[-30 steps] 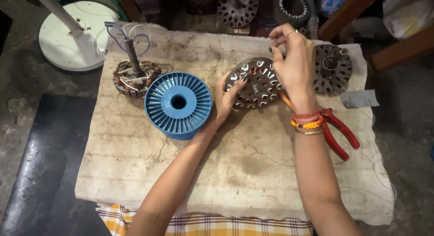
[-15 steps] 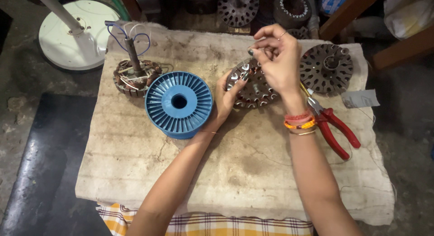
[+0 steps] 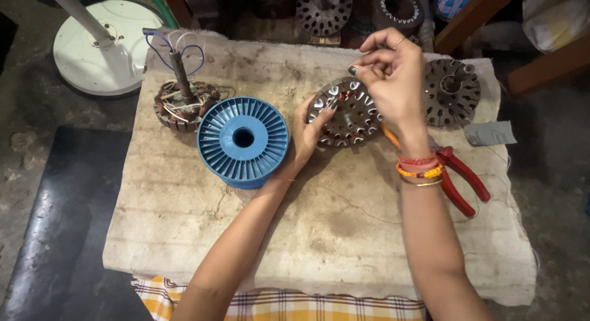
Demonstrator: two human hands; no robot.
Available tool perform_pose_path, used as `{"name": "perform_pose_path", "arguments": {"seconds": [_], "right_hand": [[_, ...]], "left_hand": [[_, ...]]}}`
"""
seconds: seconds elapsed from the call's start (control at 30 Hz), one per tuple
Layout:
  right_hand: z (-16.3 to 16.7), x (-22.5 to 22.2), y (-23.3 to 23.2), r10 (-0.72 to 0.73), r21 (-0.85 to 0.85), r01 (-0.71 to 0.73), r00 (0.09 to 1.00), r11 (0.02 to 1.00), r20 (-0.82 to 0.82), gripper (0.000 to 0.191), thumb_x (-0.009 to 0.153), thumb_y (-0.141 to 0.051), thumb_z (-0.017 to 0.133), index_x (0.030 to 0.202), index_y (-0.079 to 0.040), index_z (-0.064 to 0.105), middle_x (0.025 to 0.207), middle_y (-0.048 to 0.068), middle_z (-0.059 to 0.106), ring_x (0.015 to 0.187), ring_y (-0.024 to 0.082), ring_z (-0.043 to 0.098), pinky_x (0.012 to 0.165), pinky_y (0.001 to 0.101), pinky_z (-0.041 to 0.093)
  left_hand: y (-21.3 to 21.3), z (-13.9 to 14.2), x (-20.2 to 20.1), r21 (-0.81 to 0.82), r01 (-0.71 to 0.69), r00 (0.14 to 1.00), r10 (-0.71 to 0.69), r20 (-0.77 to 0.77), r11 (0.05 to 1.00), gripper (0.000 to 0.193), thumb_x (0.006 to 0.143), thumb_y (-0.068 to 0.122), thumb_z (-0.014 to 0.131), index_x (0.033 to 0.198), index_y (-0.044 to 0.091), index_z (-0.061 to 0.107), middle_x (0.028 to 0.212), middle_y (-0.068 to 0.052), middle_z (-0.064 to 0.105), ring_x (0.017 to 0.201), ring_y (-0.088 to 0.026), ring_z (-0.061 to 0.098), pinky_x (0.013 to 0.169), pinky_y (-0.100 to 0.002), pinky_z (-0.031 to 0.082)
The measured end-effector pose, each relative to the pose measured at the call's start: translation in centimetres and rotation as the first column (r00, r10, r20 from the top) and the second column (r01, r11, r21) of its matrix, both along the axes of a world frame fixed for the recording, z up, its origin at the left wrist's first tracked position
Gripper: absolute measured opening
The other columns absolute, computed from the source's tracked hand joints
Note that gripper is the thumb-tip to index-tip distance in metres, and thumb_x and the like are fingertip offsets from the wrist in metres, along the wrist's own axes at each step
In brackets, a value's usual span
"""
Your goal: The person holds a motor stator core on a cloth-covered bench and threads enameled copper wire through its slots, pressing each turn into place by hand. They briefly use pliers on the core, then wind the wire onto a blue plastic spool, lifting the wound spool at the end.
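Copper winding showed on only a few slots of the motor stator point(image 3: 345, 114), which lay flat on the worn cloth-covered board point(image 3: 184, 235), between the blue ribbed wire spool point(image 3: 243, 140) and a bare stator core point(image 3: 453, 99). The left hand point(image 3: 307, 131) braced the stator's near rim, fingers spread against its edge, thumb up on the teeth. The right hand point(image 3: 393, 81) hovered just above it, thumb and forefinger pressed together, seemingly pinching a strand of fine wire.

To wind well here, the left hand likely needed to keep the stator from turning while the right drew the wire taut and laid each turn snugly into its slot, without kinks.

The wire itself was too thin to make out between the fingertips; a faint strand crossed the cloth near the left forearm. The red-handled pliers point(image 3: 461, 176) were partly covered by the right wrist. A finished wound stator point(image 3: 181, 103) with a shaft stood behind the spool.
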State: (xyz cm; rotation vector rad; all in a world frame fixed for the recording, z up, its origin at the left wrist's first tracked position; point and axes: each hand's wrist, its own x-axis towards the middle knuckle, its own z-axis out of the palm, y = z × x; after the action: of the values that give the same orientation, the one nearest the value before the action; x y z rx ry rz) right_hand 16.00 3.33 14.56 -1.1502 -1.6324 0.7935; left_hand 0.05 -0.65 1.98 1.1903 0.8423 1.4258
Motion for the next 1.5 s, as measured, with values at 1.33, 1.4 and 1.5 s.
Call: {"name": "perform_pose_path", "arguments": {"seconds": [1.33, 1.4, 1.5], "right_hand": [[1.4, 2.2, -1.1, -0.096, -0.062, 0.162, 0.805, 0.985, 0.585, 0.049, 0.075, 0.001, 0.084, 0.121, -0.004, 0.070, 0.093, 0.010, 0.077, 0.074, 0.014, 0.071, 0.069, 0.0305, 0.057], [1.6, 2.1, -1.3, -0.106, -0.026, 0.148, 0.806, 0.989, 0.583, 0.045, 0.075, 0.005, 0.081, 0.117, -0.005, 0.072, 0.090, 0.008, 0.078, 0.065, 0.013, 0.067, 0.063, 0.0295, 0.054], [1.8, 1.9, -1.3, -0.085, -0.027, 0.120, 0.829, 0.992, 0.553, 0.043, 0.076, 0.010, 0.074, 0.116, -0.006, 0.074, 0.087, 0.006, 0.078, 0.059, 0.008, 0.063, 0.056, 0.0260, 0.050]], "left_hand": [[0.2, -0.5, 0.0, -0.030, -0.023, 0.999, 0.023, -0.026, 0.999, 0.034, 0.098, 0.022, 0.066, 0.124, -0.001, 0.066, 0.100, -0.003, 0.072, 0.090, -0.010, 0.063, 0.082, -0.026, 0.050], [0.1, -0.4, -0.1, -0.043, -0.009, 1.000, 0.008, -0.021, 0.999, 0.034, 0.099, 0.022, 0.066, 0.125, -0.001, 0.066, 0.100, -0.003, 0.072, 0.090, -0.010, 0.063, 0.082, -0.026, 0.050], [0.0, -0.1, 0.0, -0.022, -0.013, 1.000, 0.012, -0.015, 1.000, 0.033, 0.099, 0.021, 0.066, 0.124, -0.002, 0.066, 0.102, -0.003, 0.072, 0.091, -0.010, 0.063, 0.083, -0.026, 0.050]]}}
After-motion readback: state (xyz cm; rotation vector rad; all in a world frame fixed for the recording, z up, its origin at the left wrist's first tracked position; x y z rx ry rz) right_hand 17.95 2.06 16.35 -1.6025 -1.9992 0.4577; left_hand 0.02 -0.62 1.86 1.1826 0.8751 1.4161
